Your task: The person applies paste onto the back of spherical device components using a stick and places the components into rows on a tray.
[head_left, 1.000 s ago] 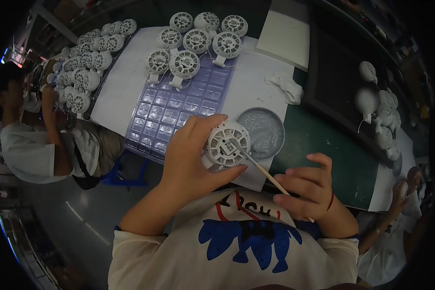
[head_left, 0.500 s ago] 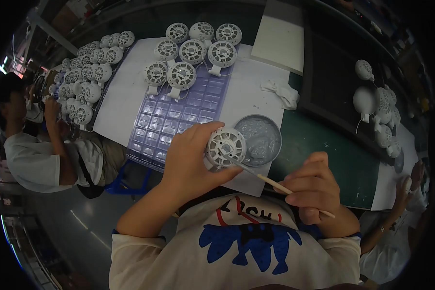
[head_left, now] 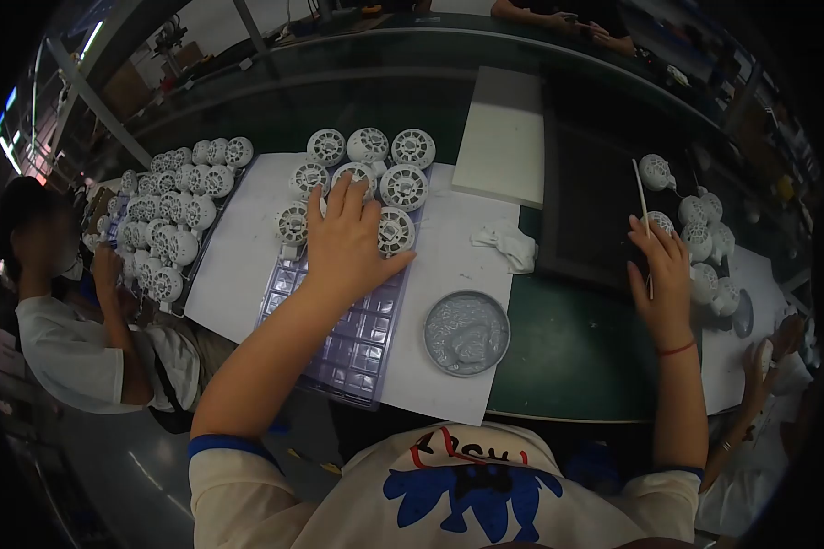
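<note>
Stick [head_left: 639, 188], pale and slender, sits in the worker's right hand [head_left: 659, 270], fingers narrowed around it; its long axis runs away from the body, far tip beyond the fingertips and leaning slightly left, near end showing beside the thumb. A white housing [head_left: 665, 220] shows at those fingertips, contact unclear. The left hand [head_left: 346, 242] is spread wide, fingers aimed away, over round white housings [head_left: 405, 187] whose slotted faces mostly look upward; I can't tell whether it grips one. Right of that thumb and nearer the body stands a dish of grey paste [head_left: 467, 373]. Below the left fingers, a purple plastic tray [head_left: 343, 361] extends lengthwise toward the worker.
</note>
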The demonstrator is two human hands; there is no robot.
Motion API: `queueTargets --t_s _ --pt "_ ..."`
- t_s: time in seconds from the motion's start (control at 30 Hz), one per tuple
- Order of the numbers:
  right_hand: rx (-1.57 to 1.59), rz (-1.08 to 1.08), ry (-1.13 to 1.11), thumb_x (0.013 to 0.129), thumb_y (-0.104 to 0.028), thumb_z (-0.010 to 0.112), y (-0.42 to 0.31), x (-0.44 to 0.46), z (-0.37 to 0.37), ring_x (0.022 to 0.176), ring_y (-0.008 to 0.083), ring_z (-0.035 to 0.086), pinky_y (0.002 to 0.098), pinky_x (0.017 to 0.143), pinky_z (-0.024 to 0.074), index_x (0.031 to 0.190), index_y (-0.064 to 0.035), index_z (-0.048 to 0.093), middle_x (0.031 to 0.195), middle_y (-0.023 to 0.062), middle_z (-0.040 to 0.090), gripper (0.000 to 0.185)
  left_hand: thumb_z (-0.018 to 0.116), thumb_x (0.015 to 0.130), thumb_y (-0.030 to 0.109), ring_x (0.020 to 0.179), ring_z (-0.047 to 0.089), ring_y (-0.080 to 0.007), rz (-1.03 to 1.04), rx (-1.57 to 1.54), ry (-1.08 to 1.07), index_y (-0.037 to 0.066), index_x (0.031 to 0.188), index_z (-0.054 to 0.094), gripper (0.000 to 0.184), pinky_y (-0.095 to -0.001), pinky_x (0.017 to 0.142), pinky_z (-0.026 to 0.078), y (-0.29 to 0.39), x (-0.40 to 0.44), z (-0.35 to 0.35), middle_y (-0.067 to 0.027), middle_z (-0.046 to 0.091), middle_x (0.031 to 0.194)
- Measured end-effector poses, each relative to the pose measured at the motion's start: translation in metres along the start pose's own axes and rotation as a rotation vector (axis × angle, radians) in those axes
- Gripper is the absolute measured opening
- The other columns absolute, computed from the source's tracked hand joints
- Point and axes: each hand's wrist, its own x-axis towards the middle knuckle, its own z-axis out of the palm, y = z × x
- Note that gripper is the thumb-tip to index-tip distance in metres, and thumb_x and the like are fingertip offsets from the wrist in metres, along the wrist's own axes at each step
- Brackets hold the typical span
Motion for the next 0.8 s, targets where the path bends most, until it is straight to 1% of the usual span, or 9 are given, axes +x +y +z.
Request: queueTargets --t_s 0.17,0.27,0.33,0.47,0.53,0.6,0.67,0.73,0.8 --pt "-0.061 0.241 -0.112 0.071 0.004 0.064 0.033 -0.011 0.013 0.129 0.028 0.04 0.0427 0.101 0.0391 0.121 -0.0106 0.047 0.138 0.0007 0.047 0.055 0.077 0.061 0.051 0.128 0.037 -0.0334 -0.062 0.064 -0.129 -0.001 0.096 0.062 0.065 -0.0571 0.107 0.02 0.005 -0.001 -0.002 -0.0158 0.052 0.12" --pt "-0.045 0.284 -0.084 0.07 0.007 0.063 0.038 -0.01 0.017 0.128 0.0282 0.04 0.0381 0.099 0.0429 0.121 -0.0111 0.048 0.138 0.0013 0.046 0.056 0.077 0.062 0.051 0.128 0.036 -0.0347 -0.101 0.066 -0.199 -0.002 0.108 0.059 0.073 -0.0582 0.107 0.018 0.008 -0.004 -0.007 -0.0187 0.048 0.125" --pt "-0.039 0.291 -0.081 0.07 0.007 0.063 0.043 -0.004 0.021 0.127 0.0284 0.041 0.0381 0.099 0.0428 0.121 -0.0109 0.048 0.139 0.0022 0.045 0.056 0.075 0.064 0.051 0.13 0.034 -0.0365 -0.111 -0.027 -0.061 -0.001 0.125 0.047 0.086 -0.0595 0.107 0.017 0.011 -0.009 -0.012 -0.0209 0.042 0.133" --pt "-0.007 0.346 -0.078 0.07 0.008 0.061 0.048 0.005 0.024 0.12 0.0288 0.046 0.038 0.099 0.0427 0.123 -0.0091 0.047 0.137 0.0053 0.046 0.057 0.072 0.068 0.056 0.129 0.036 -0.0364 -0.092 -0.141 0.006 0.001 0.138 0.032 0.097 -0.0566 0.107 0.022 0.013 -0.019 -0.058 -0.0218 0.033 0.141" --pt "-0.026 0.307 -0.031 0.071 0.009 0.061 0.05 0.002 0.029 0.117 0.029 0.047 0.0382 0.098 0.0428 0.123 -0.0069 0.046 0.136 0.0067 0.047 0.057 0.075 0.063 0.059 0.124 0.041 -0.0332 -0.052 -1.095 0.207 0.003 0.141 0.027 0.107 -0.0548 0.102 0.031 0.01 -0.029 -0.092 -0.021 0.03 0.142" --pt "0.005 0.149 0.053 0.075 0.006 0.061 0.058 -0.004 0.035 0.118 0.0309 0.047 0.038 0.099 0.0417 0.127 -0.0058 0.046 0.136 0.011 0.046 0.056 0.074 0.062 0.061 0.121 0.044 -0.0302 -0.319 -1.874 0.411 0.005 0.144 0.019 0.114 -0.0461 0.094 0.041 0.037 -0.038 -0.139 -0.0206 0.027 0.144" --pt "0.042 0.056 0.068 0.077 0.005 0.06 0.049 -0.003 0.042 0.121 0.0326 0.048 0.038 0.099 0.0408 0.131 -0.0061 0.045 0.136 0.0156 0.045 0.057 0.08 0.058 0.054 0.12 0.044 -0.0295 0.398 -2.16 0.557 0.005 0.145 0.013 0.12 -0.0405 0.089 0.044 0.04 -0.044 -0.147 -0.0205 0.026 0.145" --pt "0.294 0.041 0.245 0.08 0.004 0.064 0.03 0.003 0.041 0.123 0.0294 0.047 0.0378 0.099 0.0432 0.126 -0.008 0.043 0.137 0.0135 0.045 0.052 0.08 0.058 0.055 0.12 0.044 -0.0295 0.329 -2.093 0.571 0.005 0.145 0.013 0.12 -0.0405 0.09 0.044 0.037 -0.068 -0.163 -0.0205 0.026 0.145" --pt "0.268 -0.024 0.265 0.081 0.006 0.064 0.001 0.015 0.03 0.125 0.0309 0.046 0.0377 0.099 0.0431 0.127 -0.0086 0.041 0.137 0.0181 0.044 0.053 0.079 0.059 0.055 0.121 0.044 -0.0296 0.295 -2.053 0.552 0.005 0.145 0.013 0.12 -0.0405 0.09 0.043 0.025 -0.052 -0.158 -0.0207 0.026 0.145"
